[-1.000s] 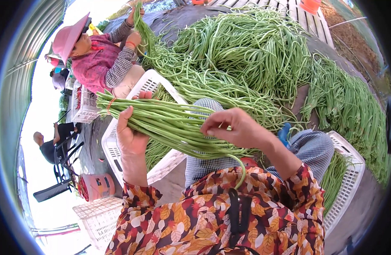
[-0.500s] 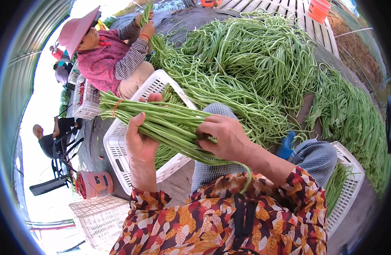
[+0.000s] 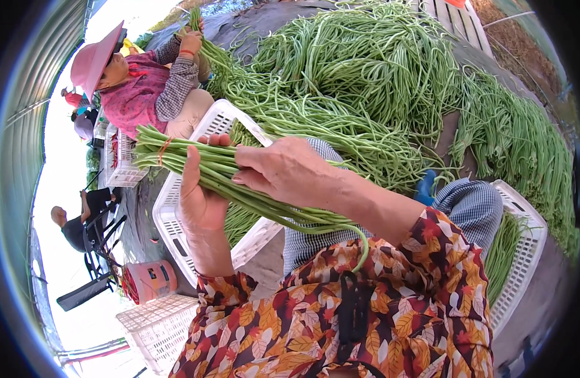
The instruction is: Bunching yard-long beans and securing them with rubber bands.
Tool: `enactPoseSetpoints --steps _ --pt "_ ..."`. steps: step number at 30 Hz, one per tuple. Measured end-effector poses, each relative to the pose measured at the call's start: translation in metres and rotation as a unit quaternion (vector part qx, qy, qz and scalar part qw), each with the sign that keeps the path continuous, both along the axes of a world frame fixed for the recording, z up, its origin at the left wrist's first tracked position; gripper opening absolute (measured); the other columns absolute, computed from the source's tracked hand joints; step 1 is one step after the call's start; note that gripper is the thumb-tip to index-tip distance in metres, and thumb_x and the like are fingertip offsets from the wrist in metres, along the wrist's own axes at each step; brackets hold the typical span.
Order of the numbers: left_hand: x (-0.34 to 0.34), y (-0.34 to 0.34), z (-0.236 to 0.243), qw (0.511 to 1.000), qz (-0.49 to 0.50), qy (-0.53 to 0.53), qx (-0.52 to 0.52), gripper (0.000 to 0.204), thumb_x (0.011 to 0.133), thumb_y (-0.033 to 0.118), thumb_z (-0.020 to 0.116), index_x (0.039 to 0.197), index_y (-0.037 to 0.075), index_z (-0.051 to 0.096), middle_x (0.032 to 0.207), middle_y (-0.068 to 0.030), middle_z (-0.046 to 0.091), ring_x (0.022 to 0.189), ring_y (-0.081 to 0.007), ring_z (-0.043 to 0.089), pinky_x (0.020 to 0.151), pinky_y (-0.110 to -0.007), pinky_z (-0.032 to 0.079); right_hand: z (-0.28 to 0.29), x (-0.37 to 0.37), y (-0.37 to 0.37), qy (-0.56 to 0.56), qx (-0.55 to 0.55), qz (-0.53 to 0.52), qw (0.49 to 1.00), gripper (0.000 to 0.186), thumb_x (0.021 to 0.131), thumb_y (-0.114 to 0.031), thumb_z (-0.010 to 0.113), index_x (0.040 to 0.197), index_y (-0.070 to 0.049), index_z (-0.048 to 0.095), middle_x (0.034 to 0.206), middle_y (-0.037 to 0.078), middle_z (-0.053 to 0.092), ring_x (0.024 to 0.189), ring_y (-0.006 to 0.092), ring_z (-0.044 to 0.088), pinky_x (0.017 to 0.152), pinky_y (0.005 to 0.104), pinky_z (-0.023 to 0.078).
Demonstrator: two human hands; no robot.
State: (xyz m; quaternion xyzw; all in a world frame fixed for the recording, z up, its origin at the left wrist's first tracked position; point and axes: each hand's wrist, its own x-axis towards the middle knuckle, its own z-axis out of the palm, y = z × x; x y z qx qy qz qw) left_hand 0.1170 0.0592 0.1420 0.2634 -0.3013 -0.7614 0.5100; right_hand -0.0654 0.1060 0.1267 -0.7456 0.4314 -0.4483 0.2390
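Note:
A bundle of green yardlong beans (image 3: 265, 206) lies across my left hand (image 3: 205, 201), with the thumb on the near side and the fingertips showing beyond it. A thin red band (image 3: 163, 151) circles the bundle near its left end. My right hand (image 3: 290, 171) is closed over the top of the bundle, thumb and fingers pinched together on some beans; what lies under the palm is hidden. One bean curls down from the bundle's right end towards my shirt. Under the bundle stands a white slotted crate (image 3: 170, 217) with more beans inside.
A large heap of loose yardlong beans (image 3: 365, 69) covers the ground ahead. At my right is another white crate (image 3: 523, 252) holding beans. A co-worker in a pink hat (image 3: 98, 60) sits front left, holding beans. A pink bucket (image 3: 153, 280) and a pale crate (image 3: 161, 327) stand left.
My right hand has moved left along the bundle, closer to my left hand. The bundle and left hand have shifted slightly left in view. The whole view has shifted a little.

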Motion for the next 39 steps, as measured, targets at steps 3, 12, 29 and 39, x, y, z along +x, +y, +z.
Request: enactPoseSetpoints --steps 3,12,29,39 --pt "-0.019 0.001 -0.012 0.999 -0.014 0.001 0.031 0.023 0.090 0.014 0.064 0.108 0.004 0.055 0.104 -0.0095 0.061 0.108 -0.0249 0.056 0.096 -0.045 0.046 -0.017 -0.016 0.011 -0.003 0.009 -0.017 1.000 0.020 0.088 -0.028 0.059 0.085 -0.009 0.056 0.062 0.015 0.058 0.060 0.0363 0.060 0.054 0.0471 0.044" --pt "-0.039 0.005 -0.016 0.999 -0.009 -0.029 0.043 0.027 0.088 0.014 0.065 0.112 0.006 0.055 0.094 -0.0068 0.060 0.090 -0.0192 0.058 0.087 -0.042 0.049 -0.026 -0.021 0.015 -0.024 0.045 -0.030 0.998 0.022 0.090 -0.027 0.057 0.090 -0.006 0.052 0.065 0.017 0.059 0.063 0.0389 0.060 0.054 0.0471 0.044" --pt "0.023 -0.042 -0.007 0.993 0.105 -0.048 0.032 0.022 0.085 0.023 0.067 0.094 0.005 0.060 0.084 -0.0137 0.063 0.085 -0.0298 0.061 0.087 -0.051 0.049 -0.055 -0.089 0.067 -0.385 0.222 -0.125 0.887 0.013 0.098 -0.020 0.048 0.096 -0.007 0.047 0.060 -0.005 0.041 0.049 0.0026 0.035 0.042 0.0182 0.027" --pt "-0.039 -0.010 0.030 0.974 0.060 -0.156 -0.153 0.039 0.091 0.008 0.059 0.126 0.000 0.045 0.105 -0.0069 0.057 0.096 -0.0179 0.058 0.083 -0.033 0.051 -0.013 -0.026 0.054 -0.290 0.251 0.046 0.922 0.016 0.091 -0.012 0.062 0.101 0.000 0.066 0.075 0.001 0.065 0.059 0.0065 0.054 0.053 0.0234 0.044"
